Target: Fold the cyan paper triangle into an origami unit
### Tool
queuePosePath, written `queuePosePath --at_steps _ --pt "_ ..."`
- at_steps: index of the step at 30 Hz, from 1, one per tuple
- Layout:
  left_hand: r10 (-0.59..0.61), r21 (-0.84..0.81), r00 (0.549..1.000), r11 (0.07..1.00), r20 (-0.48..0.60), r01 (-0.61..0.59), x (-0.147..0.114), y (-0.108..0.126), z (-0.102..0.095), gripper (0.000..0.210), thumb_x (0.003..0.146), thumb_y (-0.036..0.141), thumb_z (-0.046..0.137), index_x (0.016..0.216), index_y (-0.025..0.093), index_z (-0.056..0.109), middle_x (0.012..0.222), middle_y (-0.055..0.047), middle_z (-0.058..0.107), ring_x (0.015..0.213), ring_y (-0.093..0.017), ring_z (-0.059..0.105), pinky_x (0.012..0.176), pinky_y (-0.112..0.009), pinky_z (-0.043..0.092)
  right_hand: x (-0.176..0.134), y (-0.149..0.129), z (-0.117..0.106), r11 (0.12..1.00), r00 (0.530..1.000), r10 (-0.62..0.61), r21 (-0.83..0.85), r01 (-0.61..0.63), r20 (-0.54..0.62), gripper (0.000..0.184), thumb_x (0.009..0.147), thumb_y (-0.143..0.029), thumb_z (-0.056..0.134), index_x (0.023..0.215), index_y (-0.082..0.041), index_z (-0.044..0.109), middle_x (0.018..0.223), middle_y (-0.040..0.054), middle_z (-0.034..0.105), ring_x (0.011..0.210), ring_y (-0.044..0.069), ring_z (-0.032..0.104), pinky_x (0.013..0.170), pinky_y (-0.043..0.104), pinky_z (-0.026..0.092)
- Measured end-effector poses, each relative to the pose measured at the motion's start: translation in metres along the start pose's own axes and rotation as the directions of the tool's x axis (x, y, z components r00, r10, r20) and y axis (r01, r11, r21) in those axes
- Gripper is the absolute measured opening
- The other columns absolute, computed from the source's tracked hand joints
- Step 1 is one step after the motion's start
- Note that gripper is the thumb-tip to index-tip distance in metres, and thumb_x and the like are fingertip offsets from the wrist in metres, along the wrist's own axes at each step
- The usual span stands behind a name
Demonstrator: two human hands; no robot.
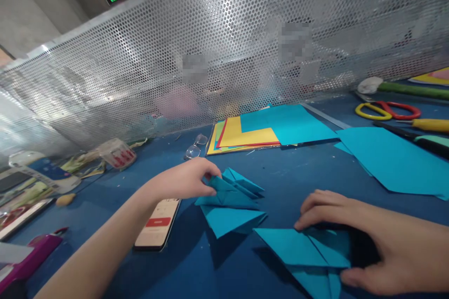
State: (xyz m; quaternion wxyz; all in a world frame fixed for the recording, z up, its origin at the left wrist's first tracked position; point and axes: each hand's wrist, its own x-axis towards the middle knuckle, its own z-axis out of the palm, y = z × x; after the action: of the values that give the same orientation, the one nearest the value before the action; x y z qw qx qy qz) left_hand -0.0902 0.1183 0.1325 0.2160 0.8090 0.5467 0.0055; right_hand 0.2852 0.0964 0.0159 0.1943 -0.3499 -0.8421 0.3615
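My left hand (187, 178) pinches the top corner of a small pile of folded teal paper pieces (231, 198) in the middle of the blue table. My right hand (372, 238) lies palm down, fingers pressing on another folded teal paper piece (301, 250) at the near right. The two paper shapes sit close together, their edges almost touching.
A phone (158, 224) lies below my left wrist. A stack of coloured paper (252, 133), eyeglasses (195, 146), a flat teal sheet (393, 161), scissors (387, 110) and a yellow-handled tool (430, 124) lie farther back. A perforated metal screen (224, 56) bounds the table. Clutter sits far left.
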Motion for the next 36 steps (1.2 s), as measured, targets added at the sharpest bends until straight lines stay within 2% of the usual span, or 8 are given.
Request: queuePosePath --at_steps 6,12,21,23,25,28,33,36 --pt "0.166 -0.129 0.985 0.979 0.055 -0.158 -0.004 0.014 0.007 0.010 0.085 0.019 0.076 0.092 0.024 0.082 0.111 -0.002 0.082 0.101 -0.022 0.077 0.090 -0.032 0.059 -0.009 0.013 -0.004 0.999 0.996 0.046 0.016 -0.048 0.083 0.053 0.088 -0.052 0.085 0.140 -0.041 0.084 0.136 0.0033 0.083 0.125 0.032 0.081 0.111 0.039 0.066" --pt "0.244 -0.151 0.969 0.957 -0.036 -0.247 -0.014 0.032 0.017 0.021 0.090 0.006 0.077 0.094 0.025 0.085 0.120 -0.002 0.078 0.108 -0.021 0.076 0.098 -0.034 0.059 -0.014 -0.009 -0.013 0.967 0.966 0.250 0.068 -0.246 -0.060 0.057 0.067 -0.052 0.087 0.122 -0.038 0.094 0.127 0.0036 0.085 0.122 0.037 0.079 0.115 0.044 0.063" --pt "0.249 -0.160 0.966 0.953 -0.062 -0.256 -0.013 0.035 0.029 0.024 0.089 0.005 0.086 0.100 0.025 0.088 0.132 -0.004 0.076 0.117 -0.023 0.078 0.107 -0.036 0.062 -0.008 -0.006 -0.030 0.930 0.948 0.315 0.187 -0.316 0.034 0.061 0.057 -0.051 0.100 0.117 -0.041 0.095 0.132 0.0025 0.086 0.133 0.040 0.077 0.116 0.042 0.061" --pt "0.248 -0.165 0.967 0.953 -0.048 -0.253 -0.012 0.034 0.030 0.024 0.088 0.004 0.088 0.100 0.025 0.088 0.133 -0.005 0.077 0.117 -0.023 0.078 0.106 -0.036 0.062 -0.007 -0.002 -0.027 0.923 0.951 0.307 0.232 -0.308 0.041 0.061 0.059 -0.049 0.097 0.119 -0.039 0.093 0.130 0.0026 0.086 0.129 0.038 0.078 0.108 0.040 0.063" --pt "0.249 -0.171 0.968 0.953 -0.035 -0.251 -0.011 0.034 0.030 0.024 0.086 0.005 0.089 0.100 0.024 0.087 0.135 -0.005 0.077 0.118 -0.024 0.078 0.107 -0.036 0.061 -0.005 0.001 -0.023 0.897 0.955 0.285 0.327 -0.297 0.087 0.059 0.064 -0.052 0.093 0.119 -0.034 0.087 0.114 0.0013 0.085 0.105 0.031 0.079 0.087 0.034 0.062" --pt "0.252 -0.174 0.968 0.952 -0.019 -0.252 -0.011 0.035 0.029 0.024 0.087 0.005 0.089 0.102 0.024 0.086 0.138 -0.006 0.076 0.122 -0.025 0.078 0.111 -0.037 0.060 -0.002 0.003 -0.020 0.853 0.959 0.247 0.438 -0.284 0.142 0.048 0.070 -0.053 0.094 0.107 -0.031 0.073 0.090 -0.0056 0.074 0.077 0.019 0.063 0.067 0.028 0.048" --pt "0.245 -0.172 0.969 0.956 0.014 -0.239 -0.010 0.034 0.028 0.025 0.088 0.005 0.090 0.107 0.021 0.085 0.137 -0.007 0.076 0.122 -0.025 0.077 0.111 -0.038 0.059 0.002 0.004 -0.027 0.864 0.958 0.250 0.415 -0.286 0.140 0.037 0.061 -0.035 0.096 0.093 -0.029 0.077 0.092 -0.0055 0.077 0.082 0.019 0.069 0.070 0.025 0.049" --pt "0.242 -0.173 0.969 0.957 0.042 -0.231 -0.007 0.030 0.028 0.027 0.088 0.007 0.092 0.110 0.021 0.085 0.134 -0.007 0.077 0.122 -0.026 0.076 0.111 -0.039 0.058 0.003 0.009 -0.026 0.915 0.967 0.251 0.314 -0.255 0.052 0.047 0.062 -0.055 0.104 0.092 -0.030 0.080 0.091 -0.0019 0.075 0.090 0.027 0.075 0.076 0.029 0.058"
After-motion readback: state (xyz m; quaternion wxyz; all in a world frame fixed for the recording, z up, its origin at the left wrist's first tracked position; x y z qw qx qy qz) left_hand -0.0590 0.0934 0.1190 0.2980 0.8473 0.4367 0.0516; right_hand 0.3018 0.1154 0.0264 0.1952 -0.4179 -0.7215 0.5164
